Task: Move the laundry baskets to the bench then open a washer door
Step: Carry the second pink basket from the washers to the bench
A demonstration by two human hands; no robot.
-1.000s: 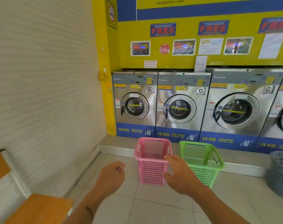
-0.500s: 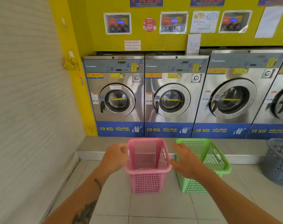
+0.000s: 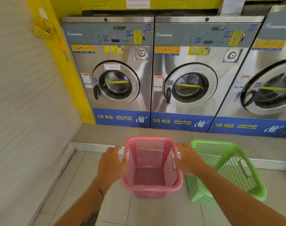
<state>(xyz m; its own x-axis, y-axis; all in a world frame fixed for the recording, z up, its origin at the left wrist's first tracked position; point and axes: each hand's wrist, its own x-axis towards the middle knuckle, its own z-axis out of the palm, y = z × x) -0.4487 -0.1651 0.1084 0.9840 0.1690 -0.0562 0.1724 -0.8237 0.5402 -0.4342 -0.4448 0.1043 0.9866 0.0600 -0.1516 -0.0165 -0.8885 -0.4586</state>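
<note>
An empty pink laundry basket [image 3: 149, 174] stands on the tiled floor in front of me. My left hand [image 3: 112, 162] grips its left rim and my right hand [image 3: 188, 159] grips its right rim. A green laundry basket [image 3: 233, 170] stands just to its right, touching my right forearm. Behind them a row of steel washers stands on a low step: washer 1 [image 3: 116, 84] and washer 2 [image 3: 190, 86] have round doors that are shut. The bench is out of view.
A raised concrete step [image 3: 139, 132] runs under the washers. A ribbed white wall [image 3: 24, 111] closes the left side, with a yellow pillar [image 3: 60, 54] and a small yellow holder [image 3: 42, 31] on it. A larger washer [image 3: 269, 88] stands at the right.
I have come closer to the baskets and my view has tilted down. Both hands went from hovering short of the pink basket to clasping its two side rims.
</note>
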